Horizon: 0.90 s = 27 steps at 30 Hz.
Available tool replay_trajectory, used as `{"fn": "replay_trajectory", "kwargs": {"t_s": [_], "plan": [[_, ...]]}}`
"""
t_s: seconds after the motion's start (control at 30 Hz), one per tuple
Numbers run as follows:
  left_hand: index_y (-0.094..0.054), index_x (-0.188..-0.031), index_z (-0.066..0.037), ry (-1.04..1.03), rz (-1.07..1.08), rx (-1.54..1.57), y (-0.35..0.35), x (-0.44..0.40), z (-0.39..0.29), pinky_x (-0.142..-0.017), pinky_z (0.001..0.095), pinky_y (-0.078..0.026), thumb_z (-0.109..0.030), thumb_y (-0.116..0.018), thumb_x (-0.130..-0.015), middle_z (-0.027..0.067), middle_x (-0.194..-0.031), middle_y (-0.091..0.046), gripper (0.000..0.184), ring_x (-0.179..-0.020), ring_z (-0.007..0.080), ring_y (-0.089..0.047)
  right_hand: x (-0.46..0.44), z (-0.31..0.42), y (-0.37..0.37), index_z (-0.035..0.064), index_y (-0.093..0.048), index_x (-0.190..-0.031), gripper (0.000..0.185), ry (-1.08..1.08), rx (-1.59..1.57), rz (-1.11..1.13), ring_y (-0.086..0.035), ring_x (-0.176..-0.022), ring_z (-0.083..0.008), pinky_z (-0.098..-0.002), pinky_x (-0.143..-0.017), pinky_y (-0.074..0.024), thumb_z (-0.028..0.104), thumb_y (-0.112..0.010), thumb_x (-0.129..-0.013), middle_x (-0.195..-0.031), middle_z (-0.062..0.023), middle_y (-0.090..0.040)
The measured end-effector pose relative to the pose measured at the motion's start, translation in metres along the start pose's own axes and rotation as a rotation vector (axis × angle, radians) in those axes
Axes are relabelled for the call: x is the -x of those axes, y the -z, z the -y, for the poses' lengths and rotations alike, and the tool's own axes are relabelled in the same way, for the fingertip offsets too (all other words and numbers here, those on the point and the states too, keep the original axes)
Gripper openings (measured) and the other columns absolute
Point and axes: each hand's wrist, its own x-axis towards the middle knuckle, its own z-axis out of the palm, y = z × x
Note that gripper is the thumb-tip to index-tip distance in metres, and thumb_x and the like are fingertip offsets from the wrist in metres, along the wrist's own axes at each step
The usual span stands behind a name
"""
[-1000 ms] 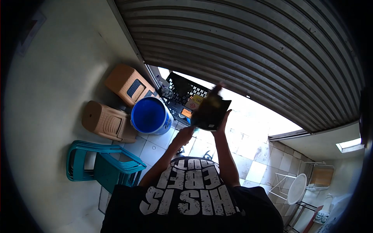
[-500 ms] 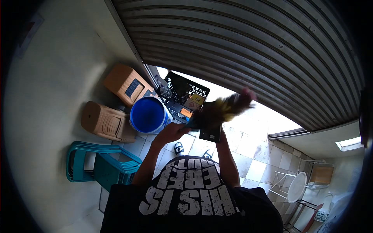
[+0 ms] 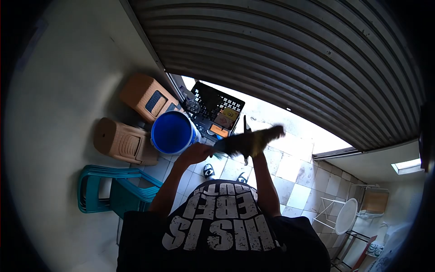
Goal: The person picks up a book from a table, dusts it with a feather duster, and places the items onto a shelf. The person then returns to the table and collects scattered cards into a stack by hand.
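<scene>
From here I see a tiled floor point(image 3: 299, 197) between plain walls, with a ribbed roll-up shutter point(image 3: 281, 68) partly raised and daylight beneath it, like a small shopfront or a storage room. Stacked green plastic chairs point(image 3: 108, 188), brown woven-look plastic stools point(image 3: 122, 141) and a white round-topped stool point(image 3: 346, 216) stand about; I cannot tell which of the two it is.

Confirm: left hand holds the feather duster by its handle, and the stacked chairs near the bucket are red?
Chair color is wrong: the head view shows the stacked chairs near the bucket are teal. The left hand does hold the feather duster by its handle.
</scene>
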Motion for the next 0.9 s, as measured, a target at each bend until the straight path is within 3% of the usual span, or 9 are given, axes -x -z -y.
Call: {"fn": "replay_trajectory", "kwargs": {"t_s": [0.1,0.2,0.3,0.37,0.47,0.57,0.67,0.77,0.9], "plan": [[-0.065,-0.077,-0.002,0.255,-0.313,-0.036,-0.001,-0.012,0.012,-0.056,0.0442,-0.045,-0.039,-0.045,-0.101,0.017,-0.064,-0.063,0.049,-0.06,0.0339,-0.064,0.011,0.036,0.004,0.0033,-0.063,-0.083,0.049,-0.26,0.013,-0.098,-0.053,-0.051,-0.0187,-0.0337,-0.049,-0.0445,0.051,-0.056,-0.094,-0.058,-0.0051,-0.054],[-0.065,-0.077,-0.002,0.129,-0.319,0.076,0.0,-0.012,0.014,-0.054,0.0426,-0.044,-0.041,-0.045,-0.101,0.0143,-0.057,-0.059,0.05,-0.054,0.0307,-0.061,0.008,0.044,0.004,0.0042,-0.06,-0.077,0.049,-0.44,-0.408,-0.285,-0.051,-0.047,-0.0197,-0.0359,-0.045,-0.0418,0.051,-0.061,-0.091,-0.054,-0.0047,-0.051],[-0.064,-0.078,-0.003,0.13,0.011,0.067,0.013,-0.004,-0.011,-0.049,0.0359,-0.042,-0.045,-0.045,-0.101,0.0061,-0.051,-0.051,0.051,-0.046,0.0156,-0.054,-0.001,0.041,0.018,0.0081,-0.062,-0.09,0.025,-0.31,-0.896,-0.001,-0.052,-0.051,-0.0083,-0.0246,-0.044,-0.0421,0.033,-0.065,-0.093,-0.072,-0.0007,-0.056],[-0.063,-0.079,-0.003,0.275,0.113,0.128,0.012,-0.006,-0.012,-0.043,0.0316,-0.039,-0.044,-0.046,-0.101,0.0039,-0.052,-0.051,0.049,-0.042,0.0129,-0.051,0.008,0.048,0.018,0.0076,-0.061,-0.097,0.016,-0.084,-0.743,-0.076,-0.054,-0.056,-0.0102,-0.0257,-0.05,-0.046,0.023,-0.059,-0.097,-0.084,-0.0032,-0.061],[-0.061,-0.08,-0.004,0.495,-0.025,0.331,0.005,-0.017,-0.006,-0.036,0.0267,-0.034,-0.043,-0.046,-0.101,0.0007,-0.053,-0.05,0.047,-0.039,0.0102,-0.048,0.005,0.065,0.012,0.0013,-0.06,-0.11,0.026,0.109,0.107,-0.374,-0.062,-0.074,-0.0175,-0.0317,-0.069,-0.0495,0.023,-0.057,-0.097,-0.093,-0.0089,-0.068],[-0.059,-0.082,-0.004,0.466,-0.228,0.492,-0.005,-0.019,-0.033,-0.035,0.025,-0.034,-0.041,-0.046,-0.101,-0.0014,-0.052,-0.046,0.044,-0.038,0.0088,-0.047,0.021,0.1,0.008,0.002,-0.06,-0.114,0.026,0.24,0.212,-0.365,-0.066,-0.078,-0.0217,-0.0344,-0.069,-0.0494,0.021,-0.058,-0.095,-0.091,-0.0135,-0.069],[-0.062,-0.083,-0.003,0.258,-0.026,0.258,-0.009,-0.024,-0.023,-0.036,0.027,-0.035,-0.041,-0.045,-0.102,-0.0007,-0.051,-0.048,0.046,-0.039,0.0091,-0.049,0.035,0.132,-0.001,0.0022,-0.061,-0.112,0.025,0.408,0.241,-0.373,-0.069,-0.083,-0.0277,-0.0366,-0.07,-0.0499,0.017,-0.061,-0.092,-0.09,-0.0174,-0.069],[-0.067,-0.084,-0.005,0.349,-0.072,0.163,-0.004,-0.032,-0.009,-0.051,0.0384,-0.044,-0.048,-0.043,-0.101,0.0132,-0.06,-0.061,0.053,-0.051,0.022,-0.06,0.035,0.125,0.002,0.0041,-0.067,-0.104,0.019,0.456,0.417,-0.493,-0.069,-0.087,-0.0316,-0.0383,-0.074,-0.0519,0.012,-0.067,-0.087,-0.094,-0.0153,-0.07],[-0.068,-0.08,-0.006,0.386,-0.138,0.221,-0.009,-0.022,-0.009,-0.059,0.0409,-0.046,-0.05,-0.042,-0.1,0.0124,-0.06,-0.061,0.056,-0.056,0.0253,-0.062,0.036,0.127,0.013,0.0056,-0.069,-0.1,0.018,0.545,0.41,-0.561,-0.069,-0.087,-0.0297,-0.0372,-0.074,-0.053,0.006,-0.071,-0.082,-0.093,-0.0123,-0.071]]}}
